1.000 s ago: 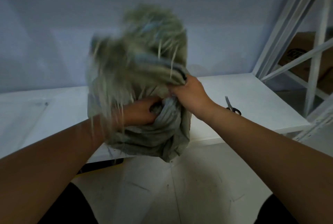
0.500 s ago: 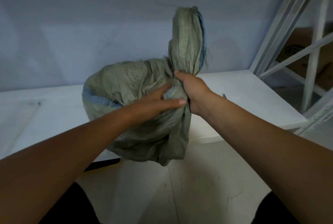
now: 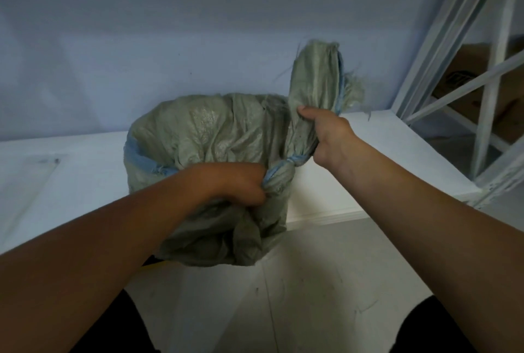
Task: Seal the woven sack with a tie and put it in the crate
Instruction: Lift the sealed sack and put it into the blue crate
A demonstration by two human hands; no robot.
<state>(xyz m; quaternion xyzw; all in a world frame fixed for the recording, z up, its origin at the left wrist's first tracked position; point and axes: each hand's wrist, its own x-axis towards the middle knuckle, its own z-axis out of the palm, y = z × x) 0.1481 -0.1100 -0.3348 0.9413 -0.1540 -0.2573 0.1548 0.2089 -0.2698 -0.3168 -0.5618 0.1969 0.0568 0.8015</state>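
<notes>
While left hand (image 3: 241,182) grips sack (image 3: 204,137), right hand (image 3: 326,134) holds its neck.

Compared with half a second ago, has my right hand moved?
Yes. The right hand, gripping the free end of the woven sack, has shifted slightly right, toward the white shelf frame.

It looks like a storeroom: a white metal rack (image 3: 487,91) at the right of the frame holds cardboard boxes (image 3: 465,80), beside a plain white surface (image 3: 71,176), bare wall (image 3: 198,26) and scuffed floor (image 3: 312,281).
</notes>
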